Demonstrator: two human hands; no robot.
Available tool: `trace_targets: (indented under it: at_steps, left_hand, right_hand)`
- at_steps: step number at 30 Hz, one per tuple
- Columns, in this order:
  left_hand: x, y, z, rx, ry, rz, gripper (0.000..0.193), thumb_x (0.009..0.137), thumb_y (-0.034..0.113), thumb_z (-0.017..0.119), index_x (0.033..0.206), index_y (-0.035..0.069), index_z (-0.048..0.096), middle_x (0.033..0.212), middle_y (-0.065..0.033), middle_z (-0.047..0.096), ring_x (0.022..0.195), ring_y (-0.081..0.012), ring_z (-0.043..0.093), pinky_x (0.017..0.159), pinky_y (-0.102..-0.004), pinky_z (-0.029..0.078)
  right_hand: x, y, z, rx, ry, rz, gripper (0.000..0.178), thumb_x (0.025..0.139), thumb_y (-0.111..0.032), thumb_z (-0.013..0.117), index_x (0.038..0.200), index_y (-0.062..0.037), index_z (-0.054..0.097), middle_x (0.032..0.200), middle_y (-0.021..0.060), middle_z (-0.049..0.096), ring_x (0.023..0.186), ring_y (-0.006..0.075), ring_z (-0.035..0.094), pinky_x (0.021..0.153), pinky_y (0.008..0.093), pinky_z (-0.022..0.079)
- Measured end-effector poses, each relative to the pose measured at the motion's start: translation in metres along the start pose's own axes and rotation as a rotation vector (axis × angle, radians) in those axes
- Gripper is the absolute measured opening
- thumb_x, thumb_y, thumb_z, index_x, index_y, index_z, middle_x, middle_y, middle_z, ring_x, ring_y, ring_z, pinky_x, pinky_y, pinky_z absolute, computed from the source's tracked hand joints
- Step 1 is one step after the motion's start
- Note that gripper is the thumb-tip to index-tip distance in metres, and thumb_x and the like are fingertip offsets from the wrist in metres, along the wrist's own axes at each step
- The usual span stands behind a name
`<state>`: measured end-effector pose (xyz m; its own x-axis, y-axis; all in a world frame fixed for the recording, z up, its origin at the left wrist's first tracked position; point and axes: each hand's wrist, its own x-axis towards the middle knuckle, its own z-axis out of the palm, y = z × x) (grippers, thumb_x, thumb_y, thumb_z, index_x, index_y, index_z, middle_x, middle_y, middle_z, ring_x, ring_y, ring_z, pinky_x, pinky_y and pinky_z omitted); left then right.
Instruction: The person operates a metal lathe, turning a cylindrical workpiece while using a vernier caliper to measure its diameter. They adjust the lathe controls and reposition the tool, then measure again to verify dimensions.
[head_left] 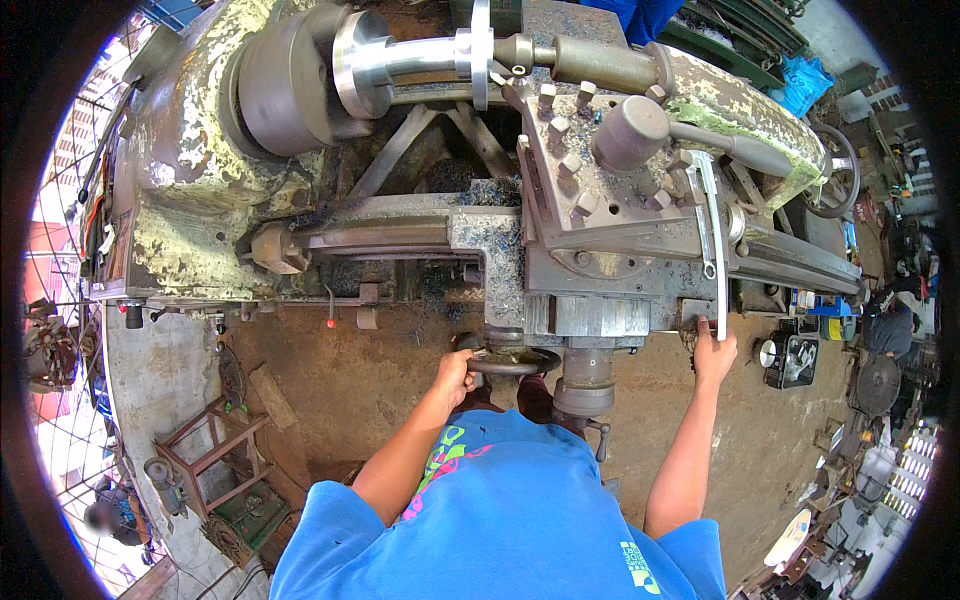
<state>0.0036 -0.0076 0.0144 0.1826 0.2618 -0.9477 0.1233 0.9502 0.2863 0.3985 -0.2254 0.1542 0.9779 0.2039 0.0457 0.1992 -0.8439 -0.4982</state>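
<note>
My left hand [457, 374] is closed around the rim of a handwheel [508, 364] on the front of a metal lathe. My right hand [713, 352] is at the carriage's right side, fingers curled by a small block; what they grip is hidden. Just above it ends a long silver caliper [716, 240], lying on the carriage beside a wrench [704, 232]. A shiny flanged metal workpiece [425, 57] sits between the chuck [285, 80], blurred at its edge, and the tailstock [610, 62]. Nearer me stands the tool post [595, 170] with several square-headed bolts and a long-handled clamp lever [730, 147].
Metal chips [500, 235] lie over the carriage. A crank handle [603, 440] juts toward me below the cross slide. On the left floor stands a wooden frame [215, 455]; on the right, a black crate [798, 360]. A person [115, 515] is at far left.
</note>
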Motion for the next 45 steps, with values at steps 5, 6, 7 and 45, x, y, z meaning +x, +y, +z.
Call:
trace_targets:
  at_steps: [5, 6, 7, 45]
  left_hand:
    - [-0.002, 0.002, 0.0, 0.004, 0.002, 0.01, 0.022, 0.094, 0.02, 0.054, 0.076, 0.007, 0.053, 0.057, -0.0021, 0.045, 0.04, -0.0118, 0.037, 0.04, -0.0319, 0.027]
    - [-0.002, 0.002, 0.0, 0.005, -0.001, 0.009, 0.021, 0.094, 0.02, 0.054, 0.077, 0.007, 0.054, 0.057, -0.002, 0.045, 0.04, -0.0118, 0.037, 0.04, -0.0319, 0.027]
    - [-0.003, 0.003, 0.001, 0.012, 0.015, 0.0, 0.021, 0.094, 0.02, 0.054, 0.078, 0.007, 0.054, 0.057, -0.002, 0.045, 0.04, -0.0118, 0.037, 0.04, -0.0318, 0.027]
    - [-0.024, -0.027, 0.012, 0.459, 0.201, 0.411, 0.103, 0.089, 0.057, 0.067, 0.152, -0.014, 0.025, 0.158, -0.0333, 0.028, 0.149, -0.0416, 0.028, 0.122, -0.0433, 0.024]
  right_hand:
    - [0.0, -0.002, -0.001, 0.002, -0.012, 0.014, 0.032, 0.085, -0.026, 0.075, 0.098, 0.0041, 0.07, 0.089, 0.0291, 0.07, 0.091, 0.0489, 0.068, 0.079, 0.0507, 0.053]
    - [0.0, -0.002, -0.002, 0.004, -0.017, 0.014, 0.032, 0.086, -0.026, 0.075, 0.098, 0.004, 0.07, 0.088, 0.0291, 0.07, 0.09, 0.0488, 0.069, 0.079, 0.0507, 0.053]
    - [0.0, -0.002, -0.002, 0.009, -0.027, 0.019, 0.032, 0.086, -0.026, 0.074, 0.098, 0.0039, 0.07, 0.088, 0.0291, 0.07, 0.09, 0.0488, 0.069, 0.079, 0.0506, 0.053]
    - [0.006, 0.011, 0.003, 0.037, -0.086, 0.005, 0.035, 0.087, -0.03, 0.074, 0.1, 0.0027, 0.07, 0.092, 0.0284, 0.071, 0.094, 0.0483, 0.068, 0.082, 0.0498, 0.052]
